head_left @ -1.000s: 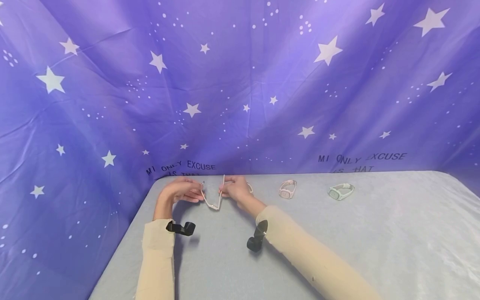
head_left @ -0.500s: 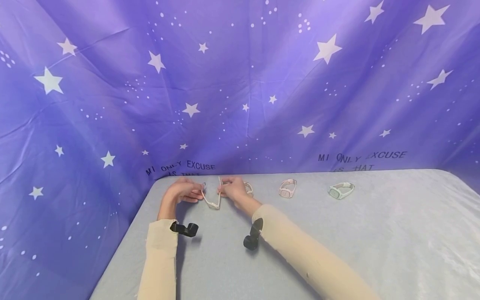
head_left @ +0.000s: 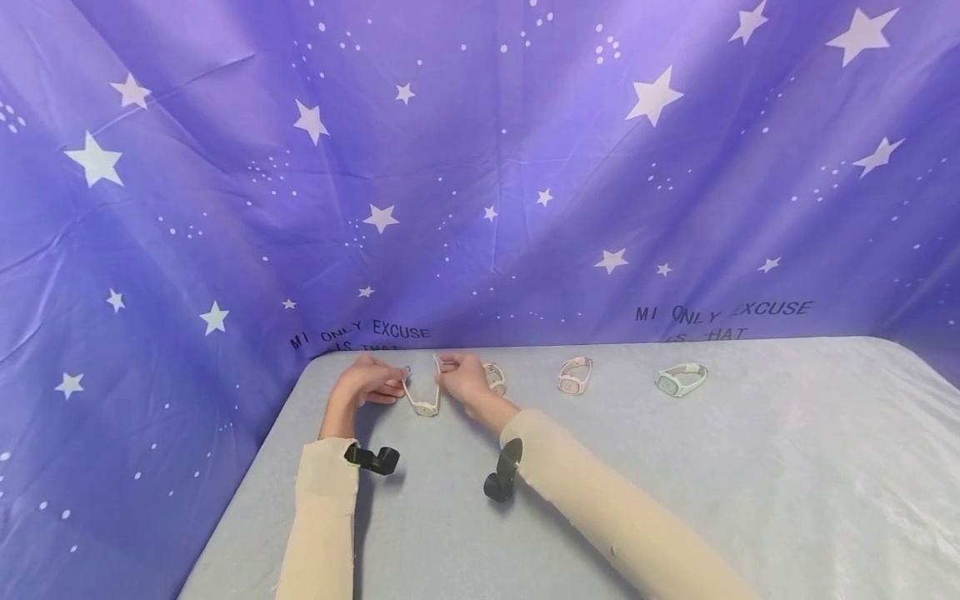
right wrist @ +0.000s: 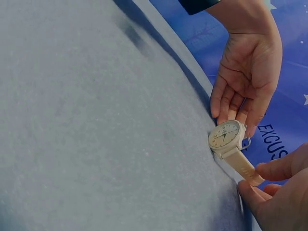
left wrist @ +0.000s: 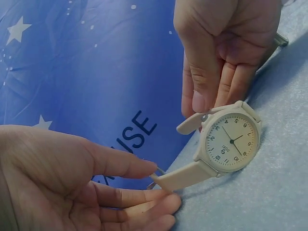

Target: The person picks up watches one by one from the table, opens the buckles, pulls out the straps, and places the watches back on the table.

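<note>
Now my left hand (head_left: 369, 383) pinches a cream watch (left wrist: 233, 144) by one end of its strap (left wrist: 188, 176). My right hand (head_left: 467, 385) pinches the other end. The round face (right wrist: 224, 134) is low between them, and I can't tell if it touches the gray table (head_left: 675, 492). Just past my right hand is a pale watch (head_left: 498, 386), partly hidden. Farther right lie a pink watch (head_left: 570, 387) and a green watch (head_left: 671, 383). Purple cloth (head_left: 480, 125) hangs behind.
</note>
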Demonstrator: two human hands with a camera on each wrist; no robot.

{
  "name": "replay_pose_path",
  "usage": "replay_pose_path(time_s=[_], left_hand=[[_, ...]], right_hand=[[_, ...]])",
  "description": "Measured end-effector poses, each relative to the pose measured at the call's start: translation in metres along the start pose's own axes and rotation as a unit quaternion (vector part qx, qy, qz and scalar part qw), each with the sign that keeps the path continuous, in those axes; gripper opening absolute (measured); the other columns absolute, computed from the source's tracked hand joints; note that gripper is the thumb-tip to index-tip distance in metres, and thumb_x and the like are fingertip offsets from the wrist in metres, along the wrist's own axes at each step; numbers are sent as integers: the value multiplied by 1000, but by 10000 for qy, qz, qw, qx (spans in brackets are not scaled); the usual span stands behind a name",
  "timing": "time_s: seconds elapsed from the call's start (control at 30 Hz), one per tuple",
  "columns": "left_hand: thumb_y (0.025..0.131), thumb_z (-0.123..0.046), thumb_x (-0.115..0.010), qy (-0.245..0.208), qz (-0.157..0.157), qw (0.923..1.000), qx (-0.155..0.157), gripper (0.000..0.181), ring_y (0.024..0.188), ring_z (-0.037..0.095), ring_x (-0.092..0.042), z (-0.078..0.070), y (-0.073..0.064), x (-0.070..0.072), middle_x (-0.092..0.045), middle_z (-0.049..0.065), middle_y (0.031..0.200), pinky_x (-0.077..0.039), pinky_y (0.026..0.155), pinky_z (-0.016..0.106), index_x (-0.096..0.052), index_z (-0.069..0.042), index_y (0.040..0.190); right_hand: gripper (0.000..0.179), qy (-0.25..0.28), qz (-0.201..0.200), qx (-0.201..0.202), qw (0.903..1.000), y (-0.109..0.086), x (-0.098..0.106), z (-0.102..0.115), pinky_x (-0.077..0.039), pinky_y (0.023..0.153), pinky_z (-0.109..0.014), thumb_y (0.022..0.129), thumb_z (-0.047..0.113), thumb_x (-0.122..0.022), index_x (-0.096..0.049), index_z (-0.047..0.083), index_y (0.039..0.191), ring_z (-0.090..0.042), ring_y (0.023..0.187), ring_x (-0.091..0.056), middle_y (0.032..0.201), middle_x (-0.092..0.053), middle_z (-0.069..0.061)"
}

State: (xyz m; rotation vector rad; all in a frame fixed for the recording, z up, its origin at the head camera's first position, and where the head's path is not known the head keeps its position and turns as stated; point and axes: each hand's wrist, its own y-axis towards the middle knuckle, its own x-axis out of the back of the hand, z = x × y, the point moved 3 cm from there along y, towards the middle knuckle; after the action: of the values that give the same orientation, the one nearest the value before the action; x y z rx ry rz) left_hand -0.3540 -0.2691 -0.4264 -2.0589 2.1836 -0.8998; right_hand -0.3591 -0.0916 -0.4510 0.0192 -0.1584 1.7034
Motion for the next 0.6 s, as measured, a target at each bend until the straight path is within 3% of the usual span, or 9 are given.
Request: replay_pose_path(time_s=[0.6], left_hand=[[97,-14,-66,127,-120,9998,103,29,65,7,-66,2,2,-2,-66,-2,70,-63,72,28,-65,10,114]], right_hand=[[47,-116,-8,204,9997,-2,1,3,-58,97,-33,85,-13,-57,-59,-11,132,-36,118,-66,124,-68,-28]])
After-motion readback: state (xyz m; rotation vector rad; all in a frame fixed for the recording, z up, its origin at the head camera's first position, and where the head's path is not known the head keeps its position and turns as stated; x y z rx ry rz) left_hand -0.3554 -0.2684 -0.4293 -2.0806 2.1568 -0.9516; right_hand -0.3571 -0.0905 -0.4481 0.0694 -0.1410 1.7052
